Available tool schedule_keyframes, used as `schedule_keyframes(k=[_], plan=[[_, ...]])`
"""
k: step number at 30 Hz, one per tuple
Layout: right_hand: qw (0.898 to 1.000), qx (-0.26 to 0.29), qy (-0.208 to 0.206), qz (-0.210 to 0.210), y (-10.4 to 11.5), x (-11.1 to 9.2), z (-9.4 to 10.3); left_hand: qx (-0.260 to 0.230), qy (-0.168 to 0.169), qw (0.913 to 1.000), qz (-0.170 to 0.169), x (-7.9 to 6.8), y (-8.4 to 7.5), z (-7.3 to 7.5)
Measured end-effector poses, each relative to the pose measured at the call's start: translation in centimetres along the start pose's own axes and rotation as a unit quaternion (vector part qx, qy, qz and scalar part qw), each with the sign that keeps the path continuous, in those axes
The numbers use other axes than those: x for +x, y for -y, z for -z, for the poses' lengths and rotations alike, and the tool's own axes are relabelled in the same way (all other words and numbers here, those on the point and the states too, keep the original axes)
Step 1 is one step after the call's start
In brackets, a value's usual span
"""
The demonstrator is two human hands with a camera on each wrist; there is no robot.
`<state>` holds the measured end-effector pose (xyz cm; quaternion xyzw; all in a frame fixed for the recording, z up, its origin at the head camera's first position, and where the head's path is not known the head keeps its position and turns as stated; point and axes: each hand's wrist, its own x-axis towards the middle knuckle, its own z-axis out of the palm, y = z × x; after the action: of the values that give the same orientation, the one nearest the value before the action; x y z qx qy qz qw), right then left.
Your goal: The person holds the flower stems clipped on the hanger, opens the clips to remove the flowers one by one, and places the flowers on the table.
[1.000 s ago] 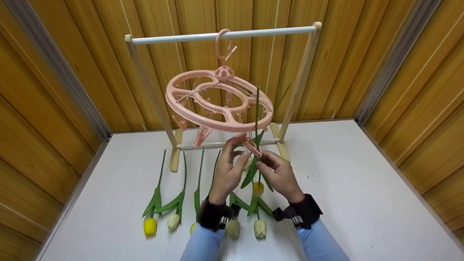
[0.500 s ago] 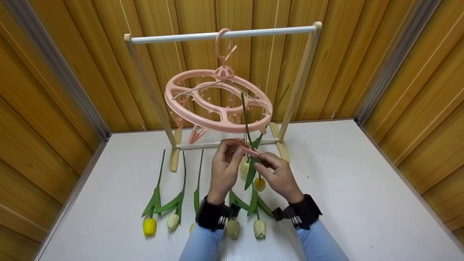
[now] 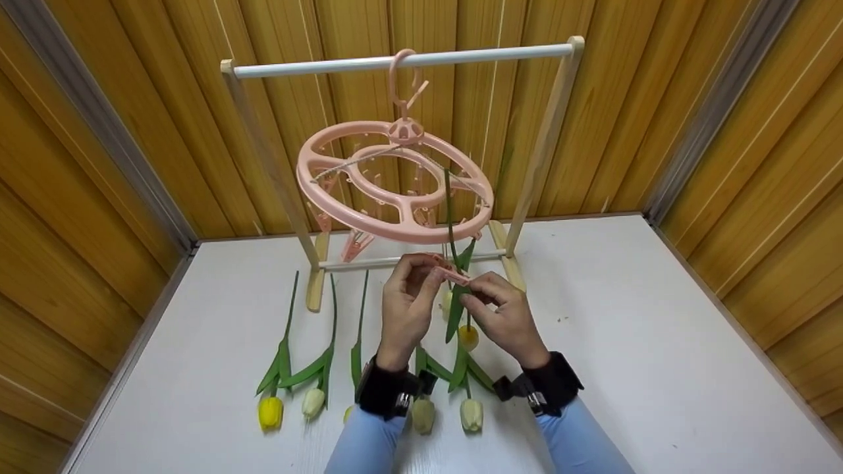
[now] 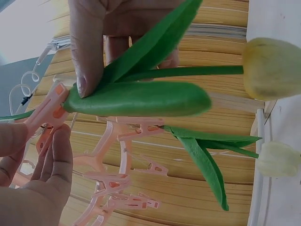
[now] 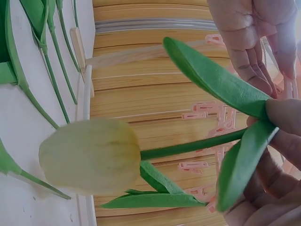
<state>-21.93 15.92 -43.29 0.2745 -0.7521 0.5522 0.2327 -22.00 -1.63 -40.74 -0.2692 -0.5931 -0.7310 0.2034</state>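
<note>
My left hand (image 3: 409, 309) pinches a pink clothespin (image 3: 454, 276) under the front right of the round pink drying hanger (image 3: 355, 214). My right hand (image 3: 507, 319) grips an artificial yellow tulip (image 3: 468, 338) at its leaf base, bloom down and stem end up. In the left wrist view the clothespin (image 4: 55, 100) lies across the stem right at the base of the leaves (image 4: 141, 99). Behind it, a pale tulip (image 4: 277, 160) hangs head down from another pink clip (image 4: 143, 132). The right wrist view has the held bloom (image 5: 91, 155) in front.
The hanger hooks over the white bar (image 3: 316, 66) of a wooden stand. Several tulips lie on the white table, among them a yellow one (image 3: 270, 413) at left and a white one (image 3: 471, 415) near my right wrist. Other clips (image 3: 357, 245) dangle from the hanger.
My left hand has come down slightly with the clothespin, which has turned flatter against the stem. The held tulip's upper stem has shifted left. In the last half second little has moved.
</note>
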Motion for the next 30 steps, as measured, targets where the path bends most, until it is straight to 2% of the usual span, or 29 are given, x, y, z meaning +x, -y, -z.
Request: schedule_keyframes(k=[8, 14, 23, 30], plan=[[1.0, 0.008, -0.006, -0.001, 0.02, -0.13, -0.19, -0.02, 0.005, 0.9998, -0.005, -0.12, 0.07, 0.02], [1.0, 0.013, -0.01, -0.004, 0.25, -0.18, -0.24, -0.011, -0.008, 0.9999, 0.004, -0.16, 0.06, -0.11], [1.0, 0.01, -0.02, -0.001, 0.47, -0.14, -0.42, 0.022, -0.03, 0.9979, 0.053, -0.28, -0.31, -0.01], [1.0, 0.005, -0.023, -0.005, 0.91, 0.09, -0.52, 0.024, -0.031, 0.9955, 0.086, -0.13, -0.56, 0.08]])
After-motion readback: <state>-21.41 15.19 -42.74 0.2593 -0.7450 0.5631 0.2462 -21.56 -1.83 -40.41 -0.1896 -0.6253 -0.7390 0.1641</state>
